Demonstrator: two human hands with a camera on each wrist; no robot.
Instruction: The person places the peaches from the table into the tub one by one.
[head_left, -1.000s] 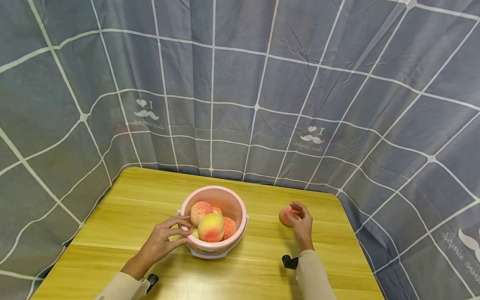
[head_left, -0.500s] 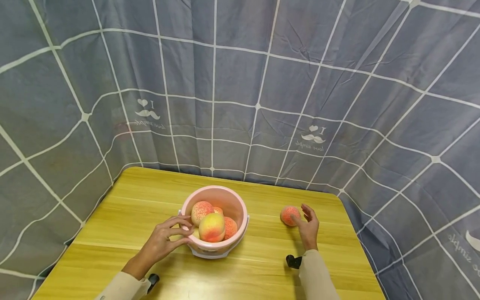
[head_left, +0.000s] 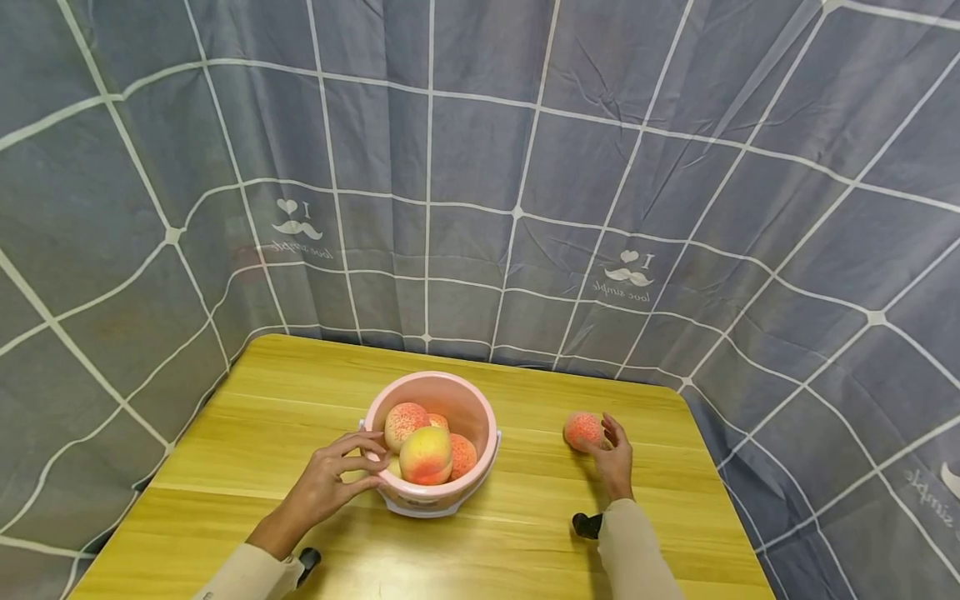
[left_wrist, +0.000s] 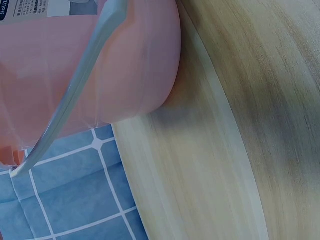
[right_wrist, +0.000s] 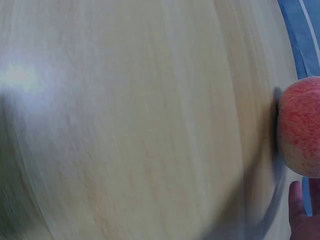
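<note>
A pink bucket (head_left: 482, 408) with a pale handle (left_wrist: 75, 92) stands on the table in the head view and fills the upper left of the left wrist view. Several peaches (head_left: 426, 457) lie inside it, red-speckled ones with a yellow-and-red one on top. My left hand (head_left: 330, 475) holds the bucket's left rim, fingers over the edge. Off to the right, a single red-speckled peach (head_left: 582, 430) rests on the table. My right hand (head_left: 617, 462) is at its right side, fingers spread and lightly bent, not wrapped round it; the right wrist view shows fingertips just beside this peach (right_wrist: 302, 127).
The yellow wood-grain table (head_left: 517, 533) has rounded far corners. A grey-blue curtain (head_left: 465, 150) with white grid lines surrounds its back and sides. Black wrist mounts (head_left: 587, 525) stick out from both sleeves.
My right hand drew back to the right from over the lone peach, then came slightly back toward it. That peach stays in place. My left hand keeps its hold on the bucket.
</note>
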